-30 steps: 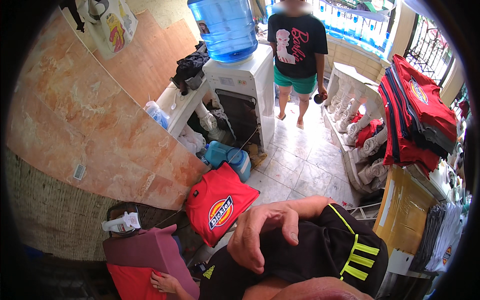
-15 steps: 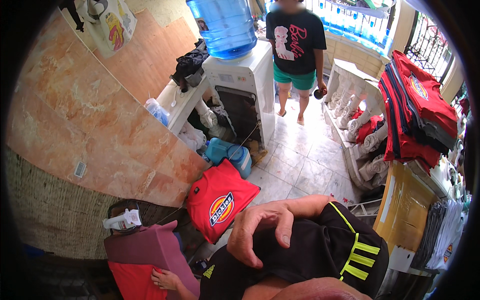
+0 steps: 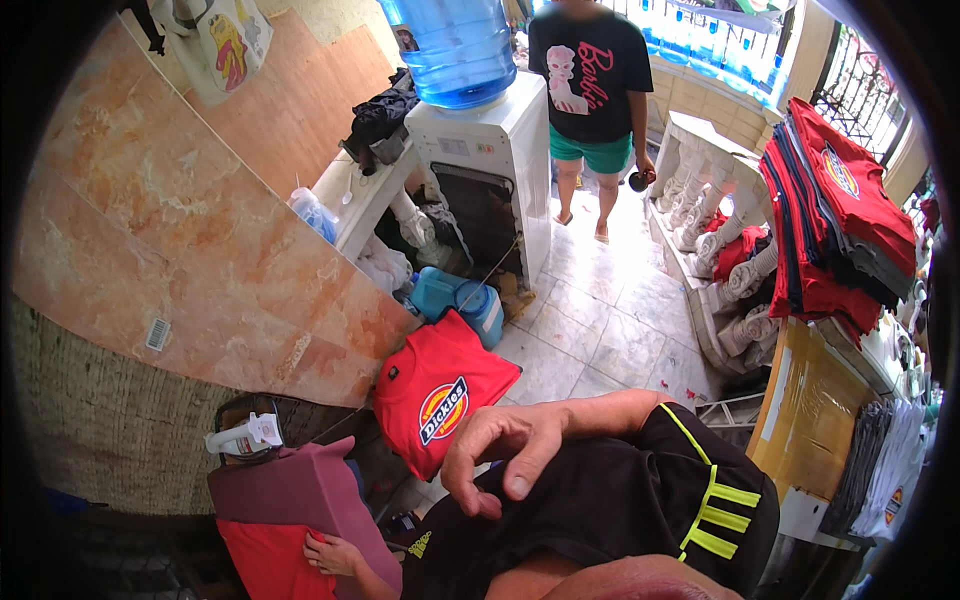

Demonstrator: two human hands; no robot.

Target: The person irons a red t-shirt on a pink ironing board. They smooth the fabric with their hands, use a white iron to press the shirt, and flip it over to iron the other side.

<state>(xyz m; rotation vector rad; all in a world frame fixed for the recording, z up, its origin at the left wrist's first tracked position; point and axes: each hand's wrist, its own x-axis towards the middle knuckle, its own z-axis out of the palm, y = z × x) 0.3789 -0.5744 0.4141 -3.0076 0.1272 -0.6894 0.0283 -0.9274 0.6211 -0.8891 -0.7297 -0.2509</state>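
My left hand (image 3: 334, 556) lies on a red cloth (image 3: 262, 562) spread over a mauve, angular padded surface (image 3: 290, 485) at the lower left; its fingers are spread over the fabric. In front of my black top with yellow stripes hangs my right hand (image 3: 500, 450), fingers loosely curled, thumb apart and nothing in it. Just beyond that hand is a red T-shirt (image 3: 445, 365) with a round, colourful chest print. Beside the mauve surface rests a white handheld device (image 3: 245, 436), its kind unclear.
A water dispenser (image 3: 530, 150) carries a large blue bottle (image 3: 450, 50). A blue jug (image 3: 470, 305) stands on the tiled floor. At the far side a person (image 3: 590, 90) in green shorts holds a small dark object. Folded shirts (image 3: 840, 210) are stacked on the right, above a balustrade.
My right hand has shifted a little left, its thumb now nearer the other fingers. My left hand has hardly moved on the red cloth.
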